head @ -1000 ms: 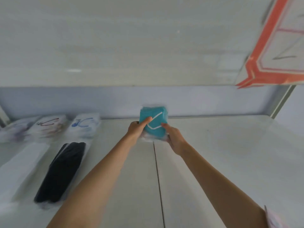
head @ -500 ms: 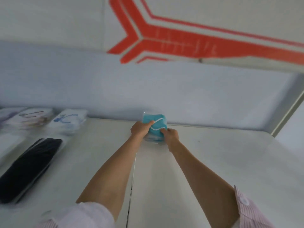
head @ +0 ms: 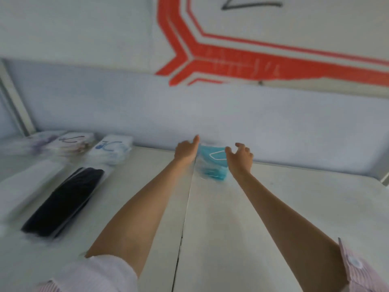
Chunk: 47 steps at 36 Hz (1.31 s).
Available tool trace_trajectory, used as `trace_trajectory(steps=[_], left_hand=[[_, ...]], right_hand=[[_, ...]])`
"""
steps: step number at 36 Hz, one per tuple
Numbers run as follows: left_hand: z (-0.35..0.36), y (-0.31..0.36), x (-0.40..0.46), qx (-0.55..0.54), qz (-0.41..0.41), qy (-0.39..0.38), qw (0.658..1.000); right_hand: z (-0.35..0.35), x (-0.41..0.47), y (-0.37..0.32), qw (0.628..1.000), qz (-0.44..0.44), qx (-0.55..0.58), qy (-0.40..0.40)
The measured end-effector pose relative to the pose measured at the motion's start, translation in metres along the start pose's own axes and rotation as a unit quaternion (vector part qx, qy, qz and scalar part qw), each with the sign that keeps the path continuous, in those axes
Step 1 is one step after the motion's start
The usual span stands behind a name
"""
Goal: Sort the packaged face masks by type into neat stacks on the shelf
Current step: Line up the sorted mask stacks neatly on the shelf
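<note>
A stack of teal packaged masks lies on the white shelf near the back wall, at the seam between two panels. My left hand hovers just left of the stack, fingers loose, one finger pointing up. Just right of the stack is my right hand, fingers spread and slightly curled, holding nothing. A black mask pack lies at the left. White printed mask packs sit in a row behind it along the wall.
A long white pack lies at the far left beside the black one. More pale printed packs line the back left corner. A shelf upright stands at the left. Bare shelf surface extends to the right.
Both hands held the teal pack and set it down on the teal stack by the back wall. Now both have let go and spread apart on either side.
</note>
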<state>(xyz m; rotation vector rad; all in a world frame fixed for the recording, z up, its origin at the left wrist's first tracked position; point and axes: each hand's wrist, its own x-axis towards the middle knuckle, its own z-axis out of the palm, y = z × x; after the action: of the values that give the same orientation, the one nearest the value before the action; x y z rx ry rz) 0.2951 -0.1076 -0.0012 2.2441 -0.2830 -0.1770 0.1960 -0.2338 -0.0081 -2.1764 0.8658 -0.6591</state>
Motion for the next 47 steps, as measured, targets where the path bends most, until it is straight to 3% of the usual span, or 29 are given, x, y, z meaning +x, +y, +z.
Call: trace_trajectory(steps=[6, 11, 18, 24, 30, 36, 41, 44, 47], left_hand=[[-0.078, -0.022, -0.026, 0.14, 0.111, 0.04, 0.983], [-0.151, -0.067, -0.043, 0.236, 0.129, 0.089, 0.959], [-0.25, -0.148, -0.055, 0.295, 0.108, 0.125, 0.941], [-0.333, -0.221, -0.049, 0.293, 0.08, 0.137, 0.943], [-0.393, -0.277, -0.034, 0.303, 0.062, 0.098, 0.946], [-0.423, -0.315, -0.008, 0.264, -0.003, 0.082, 0.961], [-0.431, -0.345, 0.026, 0.153, -0.092, 0.099, 0.979], [-0.434, -0.355, 0.046, 0.064, -0.149, 0.09, 0.983], [-0.435, -0.365, 0.07, -0.1, -0.199, 0.078, 0.972]], right_hand=[[0.009, -0.01, -0.049, 0.964, -0.187, -0.17, -0.076], [0.038, -0.041, -0.099, 0.91, -0.27, -0.272, -0.156], [0.094, -0.099, -0.155, 0.893, -0.299, -0.275, -0.194], [0.15, -0.149, -0.214, 0.903, -0.284, -0.247, -0.205], [0.206, -0.187, -0.272, 0.923, -0.249, -0.197, -0.218], [0.248, -0.209, -0.304, 0.929, -0.198, -0.184, -0.251], [0.276, -0.216, -0.323, 0.928, -0.19, -0.197, -0.252], [0.289, -0.217, -0.332, 0.929, -0.187, -0.203, -0.247], [0.298, -0.217, -0.338, 0.93, -0.19, -0.205, -0.237]])
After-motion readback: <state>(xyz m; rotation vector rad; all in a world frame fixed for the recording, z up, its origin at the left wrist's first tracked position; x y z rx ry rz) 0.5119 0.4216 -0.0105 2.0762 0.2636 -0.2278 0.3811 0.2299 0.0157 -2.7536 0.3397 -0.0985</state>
